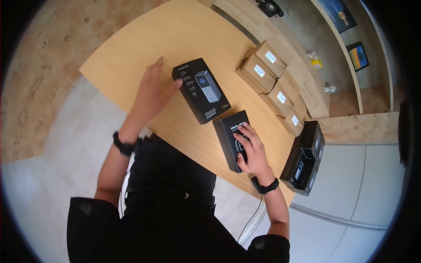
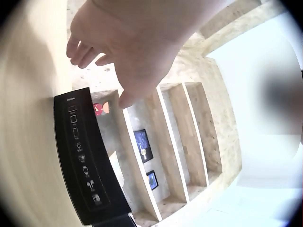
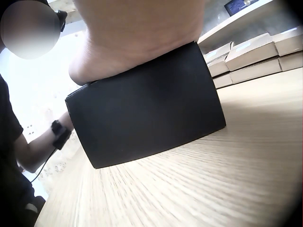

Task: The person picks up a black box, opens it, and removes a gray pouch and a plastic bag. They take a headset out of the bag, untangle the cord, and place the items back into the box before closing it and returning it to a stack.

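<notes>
A black box (image 1: 188,98) printed with a grey power bank picture lies on the wooden table (image 1: 144,35). My left hand (image 1: 151,94) is at its left side, fingers stretched out, the thumb overlapping the box's edge in the head view. In the left wrist view this hand holds nothing, and a row of white icons shows on the box's side. Against the near corner of that box lies a second black box (image 1: 227,142). My right hand (image 1: 253,151) rests on its top with fingers spread, covering part of the print. The right wrist view shows its plain black end.
Several brown cardboard boxes (image 1: 263,65) with white labels line the table's far side. Beyond the right hand, an open black carton (image 1: 302,158) stands at the table's right end. Shelves (image 1: 346,48) with framed pictures and a black telephone (image 1: 270,8) are behind.
</notes>
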`<act>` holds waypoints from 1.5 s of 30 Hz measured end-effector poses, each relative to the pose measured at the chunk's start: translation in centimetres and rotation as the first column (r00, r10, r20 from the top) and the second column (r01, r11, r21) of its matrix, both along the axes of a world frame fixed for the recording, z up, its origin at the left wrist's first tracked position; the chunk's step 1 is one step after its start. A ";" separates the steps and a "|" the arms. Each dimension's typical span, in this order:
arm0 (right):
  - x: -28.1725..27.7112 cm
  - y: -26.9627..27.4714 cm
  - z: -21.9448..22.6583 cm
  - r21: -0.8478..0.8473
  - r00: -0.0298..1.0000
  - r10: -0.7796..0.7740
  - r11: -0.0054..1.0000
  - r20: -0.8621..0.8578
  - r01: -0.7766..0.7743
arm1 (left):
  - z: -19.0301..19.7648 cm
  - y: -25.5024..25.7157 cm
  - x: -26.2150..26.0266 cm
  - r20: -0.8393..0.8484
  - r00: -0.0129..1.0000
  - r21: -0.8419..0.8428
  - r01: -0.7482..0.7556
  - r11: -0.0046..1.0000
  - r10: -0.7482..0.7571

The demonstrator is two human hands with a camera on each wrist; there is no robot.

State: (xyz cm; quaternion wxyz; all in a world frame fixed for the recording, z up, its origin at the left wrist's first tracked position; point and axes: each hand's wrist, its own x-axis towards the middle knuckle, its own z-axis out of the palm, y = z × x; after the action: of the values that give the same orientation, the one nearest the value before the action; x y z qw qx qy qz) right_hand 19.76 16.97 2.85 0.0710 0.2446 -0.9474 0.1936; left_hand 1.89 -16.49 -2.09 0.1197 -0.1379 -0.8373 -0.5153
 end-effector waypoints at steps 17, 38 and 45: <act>0.0 0.9 0.2 -0.039 0.974 0.223 0.974 0.029 -0.222 | -5.2 5.3 0.7 0.152 0.984 0.345 0.032 0.938 -0.089; -4.1 0.1 -3.4 -0.220 0.935 0.133 0.952 -0.328 -0.213 | -3.4 7.6 3.1 0.138 0.990 0.165 -0.058 0.985 0.035; -7.9 -1.9 -3.6 -0.179 0.895 0.169 0.948 -0.413 -0.262 | -3.4 7.6 3.2 0.147 0.988 0.144 -0.060 0.988 0.038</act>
State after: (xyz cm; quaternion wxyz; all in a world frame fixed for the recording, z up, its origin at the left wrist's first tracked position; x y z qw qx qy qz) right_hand 11.87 15.04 -0.72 0.2652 0.3728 -0.8516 0.2559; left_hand 5.07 -8.85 -5.53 0.0813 -0.0704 -0.8062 -0.5817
